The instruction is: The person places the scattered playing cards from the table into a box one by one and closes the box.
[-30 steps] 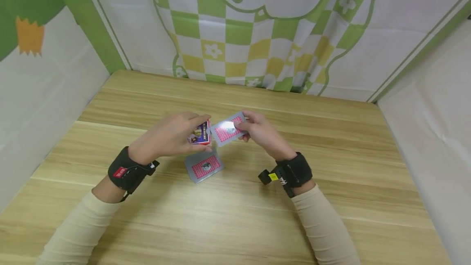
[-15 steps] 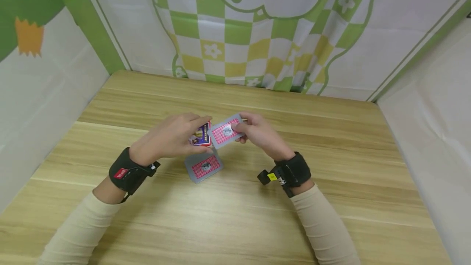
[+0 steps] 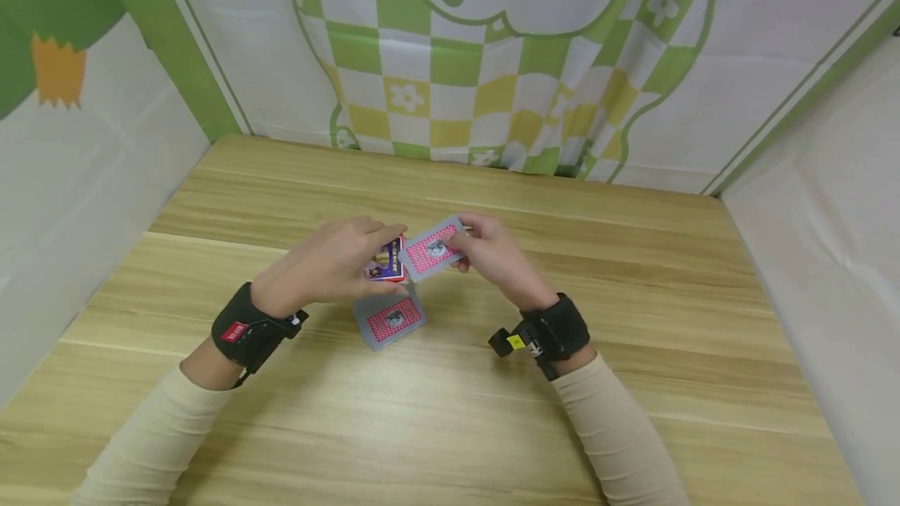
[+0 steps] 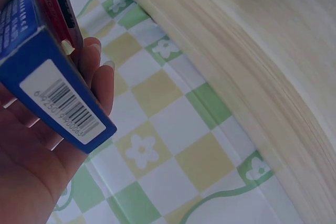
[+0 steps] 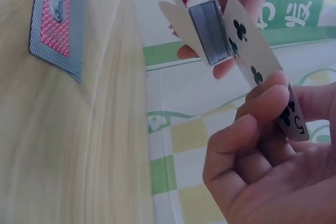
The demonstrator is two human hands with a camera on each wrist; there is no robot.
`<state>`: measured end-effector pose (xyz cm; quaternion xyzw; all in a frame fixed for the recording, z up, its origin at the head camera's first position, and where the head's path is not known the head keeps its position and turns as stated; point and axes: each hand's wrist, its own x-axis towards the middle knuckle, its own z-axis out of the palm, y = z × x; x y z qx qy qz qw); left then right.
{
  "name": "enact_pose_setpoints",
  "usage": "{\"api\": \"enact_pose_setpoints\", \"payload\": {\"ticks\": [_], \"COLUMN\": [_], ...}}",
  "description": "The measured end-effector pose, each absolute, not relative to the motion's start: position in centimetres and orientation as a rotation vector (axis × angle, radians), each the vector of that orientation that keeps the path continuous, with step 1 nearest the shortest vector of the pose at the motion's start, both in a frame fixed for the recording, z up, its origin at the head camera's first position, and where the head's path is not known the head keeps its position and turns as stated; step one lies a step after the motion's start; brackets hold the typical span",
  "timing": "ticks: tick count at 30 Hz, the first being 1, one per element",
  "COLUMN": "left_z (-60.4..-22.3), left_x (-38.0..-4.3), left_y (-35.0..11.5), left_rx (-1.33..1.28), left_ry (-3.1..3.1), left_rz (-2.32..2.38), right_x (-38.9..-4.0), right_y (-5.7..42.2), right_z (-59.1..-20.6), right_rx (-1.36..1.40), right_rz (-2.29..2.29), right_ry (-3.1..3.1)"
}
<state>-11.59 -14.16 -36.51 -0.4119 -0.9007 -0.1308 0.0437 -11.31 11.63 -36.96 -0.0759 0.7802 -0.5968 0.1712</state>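
Observation:
My left hand grips a playing-card box between thumb and fingers, with a purple picture side up. In the left wrist view the box's blue end carries a barcode. The right wrist view shows the other end open, its flap folded out and the edges of packed cards inside. My right hand pinches a playing card, red-patterned back up, beside the open end. Its underside is a five of clubs. More face-down cards lie on the table just below the box.
The wooden table spreads around both hands. A green, white and yellow checked curtain hangs along its back edge, with pale walls at the sides. Black straps with small cameras sit on both wrists.
My right hand and its card have shifted slightly left, and the box in my left hand slightly right, so the two are a little closer. The cards on the table have not moved.

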Motion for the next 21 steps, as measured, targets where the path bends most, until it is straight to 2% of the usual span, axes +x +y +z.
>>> {"api": "enact_pose_setpoints", "payload": {"ticks": [16, 21], "left_z": [-36.2, -36.05], "left_x": [-11.68, -11.56], "left_y": [-14.41, -14.38], "left_rx": [-1.23, -1.236], "left_ry": [-2.768, -2.778], "left_rz": [-0.514, -0.518], "right_x": [-11.15, -11.1], "right_y": [11.31, 11.21], "right_z": [-37.44, -37.42], "right_rx": [-0.408, -0.381], "right_rz": [-1.694, -1.675], "right_ry": [2.438, 2.441]}}
